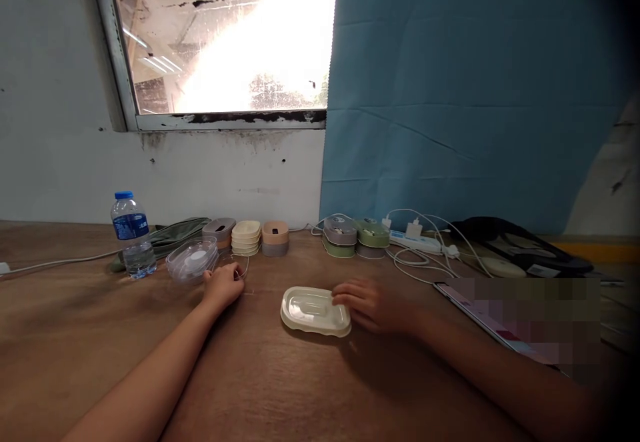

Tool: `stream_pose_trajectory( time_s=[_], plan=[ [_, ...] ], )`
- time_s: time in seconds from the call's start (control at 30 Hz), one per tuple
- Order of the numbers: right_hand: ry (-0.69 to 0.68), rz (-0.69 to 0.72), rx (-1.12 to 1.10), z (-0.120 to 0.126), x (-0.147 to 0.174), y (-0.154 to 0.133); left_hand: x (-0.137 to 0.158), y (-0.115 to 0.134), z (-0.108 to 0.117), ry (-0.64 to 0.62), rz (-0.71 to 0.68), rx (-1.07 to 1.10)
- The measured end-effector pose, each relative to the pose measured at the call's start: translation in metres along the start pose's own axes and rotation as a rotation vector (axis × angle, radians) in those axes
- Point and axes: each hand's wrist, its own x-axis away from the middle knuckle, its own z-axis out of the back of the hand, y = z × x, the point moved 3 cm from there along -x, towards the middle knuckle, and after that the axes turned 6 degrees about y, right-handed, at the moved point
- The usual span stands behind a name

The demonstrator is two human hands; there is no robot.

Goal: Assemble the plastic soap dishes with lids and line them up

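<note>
A cream oval container with a transparent cover-like top is in the middle, tilted slightly, with a shadow under it. My right hand grips its right end, fingers over the top edge and thumb hidden. My left hand rests on the table, fingers curled, beside clear plastic containers. A thin white cord loops by its fingertips; what those fingers hold, if anything, is hidden. Behind stand a stack of cream trays, an orange-and-grey box and a grey-and-orange box.
A water bottle stands left, before a dark green pouch. Grey-and-green boxes and green-and-grey boxes sit at the back. To the right are a power strip with cables, a tablet and a black bag.
</note>
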Motion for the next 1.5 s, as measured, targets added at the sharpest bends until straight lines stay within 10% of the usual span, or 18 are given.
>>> stream_pose_trajectory(
  time_s=[0.33,0.6,0.9,1.13,1.5],
  plan=[
    [-0.005,-0.351,0.219,-0.026,-0.152,0.035,0.0,-0.002,0.005,0.023,0.074,-0.058],
    [-0.067,-0.656,0.314,-0.079,-0.182,0.066,0.003,0.008,0.003,0.116,0.002,-0.082],
    [0.041,-0.593,0.211,-0.038,-0.152,0.075,0.013,0.023,0.011,0.237,-0.102,0.019],
    [0.083,-0.369,0.006,0.022,-0.057,0.031,0.024,0.041,0.014,0.265,-0.129,0.233],
    [0.167,-0.384,-0.351,-0.006,0.031,0.0,0.055,0.068,0.003,-0.481,-0.403,0.51]
  ],
)
